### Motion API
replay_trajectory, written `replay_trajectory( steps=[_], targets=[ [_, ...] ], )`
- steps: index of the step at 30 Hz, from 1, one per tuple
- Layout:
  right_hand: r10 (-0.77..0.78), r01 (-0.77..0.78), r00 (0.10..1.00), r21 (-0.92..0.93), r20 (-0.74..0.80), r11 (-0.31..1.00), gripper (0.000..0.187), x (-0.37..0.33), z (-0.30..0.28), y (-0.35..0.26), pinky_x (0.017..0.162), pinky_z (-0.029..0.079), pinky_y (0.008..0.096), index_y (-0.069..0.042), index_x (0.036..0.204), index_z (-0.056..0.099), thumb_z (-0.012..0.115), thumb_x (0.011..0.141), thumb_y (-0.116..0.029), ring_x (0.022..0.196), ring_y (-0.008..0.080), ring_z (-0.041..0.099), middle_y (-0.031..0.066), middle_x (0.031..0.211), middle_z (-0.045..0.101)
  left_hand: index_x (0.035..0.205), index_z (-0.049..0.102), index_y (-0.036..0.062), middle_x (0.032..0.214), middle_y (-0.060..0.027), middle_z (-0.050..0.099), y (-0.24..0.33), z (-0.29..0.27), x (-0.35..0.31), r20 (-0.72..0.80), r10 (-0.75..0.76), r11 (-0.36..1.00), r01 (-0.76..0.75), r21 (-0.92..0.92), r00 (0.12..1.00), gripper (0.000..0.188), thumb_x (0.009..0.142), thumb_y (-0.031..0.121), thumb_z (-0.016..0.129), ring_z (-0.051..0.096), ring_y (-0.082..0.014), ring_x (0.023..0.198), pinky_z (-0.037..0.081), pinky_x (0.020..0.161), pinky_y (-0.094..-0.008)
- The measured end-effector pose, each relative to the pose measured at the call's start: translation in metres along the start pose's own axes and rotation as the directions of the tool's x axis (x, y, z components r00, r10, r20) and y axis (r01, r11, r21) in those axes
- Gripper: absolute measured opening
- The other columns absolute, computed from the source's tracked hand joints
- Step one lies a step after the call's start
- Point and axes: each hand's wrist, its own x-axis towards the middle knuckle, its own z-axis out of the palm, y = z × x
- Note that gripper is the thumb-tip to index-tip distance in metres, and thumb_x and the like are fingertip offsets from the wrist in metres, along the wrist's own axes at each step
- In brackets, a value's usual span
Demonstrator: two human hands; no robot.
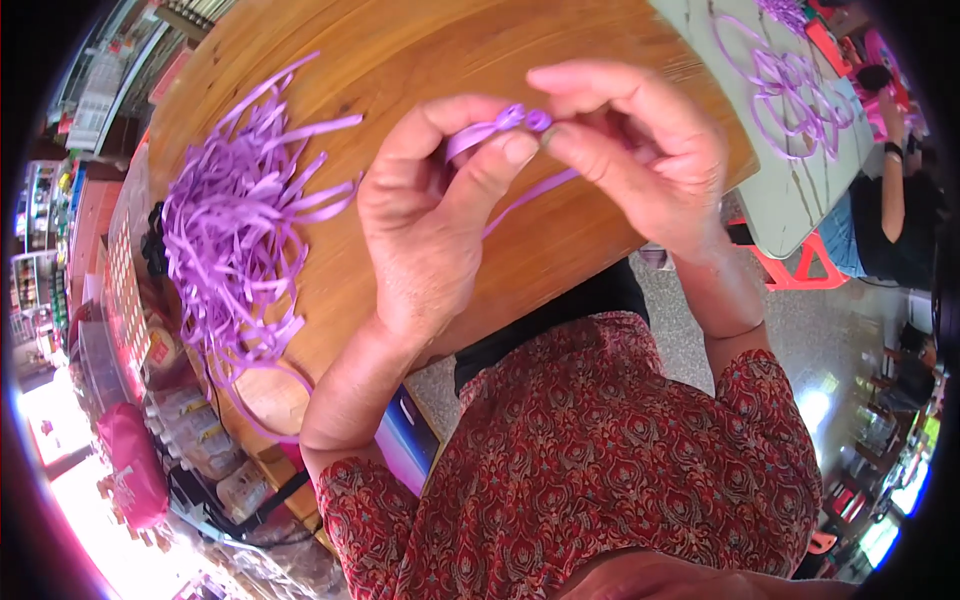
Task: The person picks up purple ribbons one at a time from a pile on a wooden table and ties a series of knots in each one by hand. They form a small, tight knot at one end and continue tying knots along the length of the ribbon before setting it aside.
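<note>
Above the wooden table, both my hands meet at a purple ribbon. My left hand pinches it between thumb and forefinger, where it forms a small looped or knotted bit. Close by, my right hand has thumb and fingers closed on a small curl of the same ribbon; its other fingers are raised. Below the hands a length of ribbon runs slantwise over the tabletop. To the left of my left hand lies a tangled heap of cut purple ribbons, with some strands hanging over the table edge.
At the far right stands a pale table bearing loose purple ribbon, with a red stool below. Another person's arm shows beside it. Jars and a pink pouch sit at the lower left.
</note>
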Motion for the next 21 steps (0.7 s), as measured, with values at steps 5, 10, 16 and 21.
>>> replay_trajectory(
  steps=[5,10,16,21],
  targets=[
    [0.018,-0.021,0.999,0.067,0.040,0.998,0.038,0.001,0.001,0.001,0.067,0.043,0.0163,0.001,0.118,0.053,0.060,0.081,0.008,0.079,0.0037,0.053,0.0006,0.085,0.058,0.103,0.060,0.0000,0.091,-0.0012,0.062,0.002,0.005,0.002,-0.048,-0.076,0.993,0.080,0.090,0.996,0.024,0.080,-0.005,0.063,0.056,-0.0075,0.086,0.045,0.078,-0.0198],
    [0.033,-0.034,0.999,0.061,0.020,0.998,0.042,-0.002,-0.003,-0.003,0.066,0.042,0.0164,0.001,0.121,0.050,0.060,0.081,0.007,0.076,0.0034,0.052,0.0000,0.082,0.057,0.099,0.063,-0.0006,0.091,-0.0034,0.062,-0.005,-0.004,0.006,0.027,0.008,0.966,-0.015,0.257,1.000,0.020,0.080,-0.005,0.063,0.055,-0.0076,0.084,0.044,0.077,-0.0200],
    [0.044,-0.045,0.999,0.044,0.030,0.998,0.043,-0.002,0.000,0.002,0.066,0.041,0.0166,0.001,0.122,0.049,0.059,0.081,0.007,0.074,0.0033,0.051,-0.0008,0.080,0.056,0.096,0.063,0.0001,0.088,-0.0022,0.061,-0.006,0.000,0.009,0.043,0.031,0.981,-0.039,0.189,0.999,0.016,0.080,-0.003,0.063,0.054,-0.0070,0.080,0.043,0.074,-0.0189],
    [0.050,-0.051,0.999,0.057,0.019,0.997,0.043,0.002,-0.001,0.007,0.064,0.040,0.0166,0.002,0.122,0.050,0.060,0.080,0.008,0.072,0.0034,0.051,-0.0013,0.078,0.055,0.095,0.063,0.0003,0.086,-0.0012,0.060,-0.009,-0.006,0.016,0.061,0.031,0.960,-0.047,0.277,0.998,0.016,0.080,-0.003,0.065,0.054,-0.0066,0.079,0.043,0.073,-0.0185]
  ],
)
